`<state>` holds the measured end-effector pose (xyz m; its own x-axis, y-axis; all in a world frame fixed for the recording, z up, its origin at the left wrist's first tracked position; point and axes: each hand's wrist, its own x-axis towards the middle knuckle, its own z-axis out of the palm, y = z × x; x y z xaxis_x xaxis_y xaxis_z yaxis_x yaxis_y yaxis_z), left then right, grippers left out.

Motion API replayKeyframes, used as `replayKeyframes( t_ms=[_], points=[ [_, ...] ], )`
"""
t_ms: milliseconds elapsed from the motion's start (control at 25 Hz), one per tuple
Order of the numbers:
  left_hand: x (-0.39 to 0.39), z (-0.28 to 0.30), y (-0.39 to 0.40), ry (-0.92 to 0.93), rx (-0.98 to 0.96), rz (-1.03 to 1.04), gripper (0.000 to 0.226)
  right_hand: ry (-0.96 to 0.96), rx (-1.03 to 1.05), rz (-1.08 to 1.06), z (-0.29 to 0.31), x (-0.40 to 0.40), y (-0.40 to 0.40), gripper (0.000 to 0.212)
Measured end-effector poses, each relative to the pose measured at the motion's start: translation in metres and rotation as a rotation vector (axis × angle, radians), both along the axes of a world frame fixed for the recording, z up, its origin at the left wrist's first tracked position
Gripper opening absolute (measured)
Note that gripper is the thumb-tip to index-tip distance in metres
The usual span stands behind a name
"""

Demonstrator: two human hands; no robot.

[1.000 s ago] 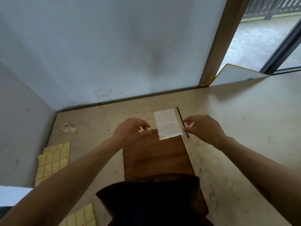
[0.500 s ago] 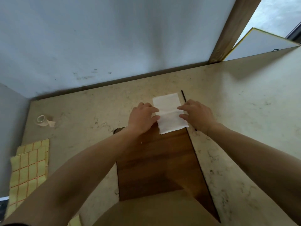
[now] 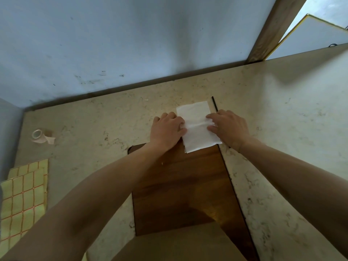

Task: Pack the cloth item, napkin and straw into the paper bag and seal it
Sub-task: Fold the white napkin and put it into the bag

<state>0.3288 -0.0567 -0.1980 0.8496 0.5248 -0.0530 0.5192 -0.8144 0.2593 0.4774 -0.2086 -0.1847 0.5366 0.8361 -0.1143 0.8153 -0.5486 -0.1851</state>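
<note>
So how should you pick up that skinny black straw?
Pinch the straw at its far end, coming from above with fingertips. It lies flat on the floor beside the napkin, and only that end shows clear; the right hand covers the middle.

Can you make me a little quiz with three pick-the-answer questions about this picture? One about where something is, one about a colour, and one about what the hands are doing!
1. Where does the thin black straw lie?
A. Right of the white paper napkin
B. On the yellow checked cloths
C. Beside the tape roll

2. What colour is the flat wooden board?
A. White
B. Dark brown
C. Blue

3. What are the left hand and right hand doing?
A. Resting in the lap
B. Lifting the tape
C. Pinching the napkin's two sides

Answers: 1 A, the straw runs along the napkin's right edge; 2 B, the board shows dark brown grain; 3 C, the napkin wrinkles between curled fingers.
</note>
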Motion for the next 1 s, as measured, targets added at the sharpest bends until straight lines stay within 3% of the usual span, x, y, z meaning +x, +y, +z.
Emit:
replayKeyframes(
  t_ms=[600,800,1000],
  points=[
    [-0.006,0.012,-0.003,-0.096,0.028,-0.05,0.022,0.047,0.093,-0.02,0.01,-0.002,0.001,0.017],
    [-0.024,0.057,-0.008,-0.211,-0.206,0.018,0.012,0.184,0.175,0.001,0.056,-0.021,-0.009,0.019],
    [-0.057,0.123,-0.029,-0.354,-0.472,0.092,0.003,0.56,0.424,-0.134,0.131,-0.059,-0.034,0.013]
  ],
)
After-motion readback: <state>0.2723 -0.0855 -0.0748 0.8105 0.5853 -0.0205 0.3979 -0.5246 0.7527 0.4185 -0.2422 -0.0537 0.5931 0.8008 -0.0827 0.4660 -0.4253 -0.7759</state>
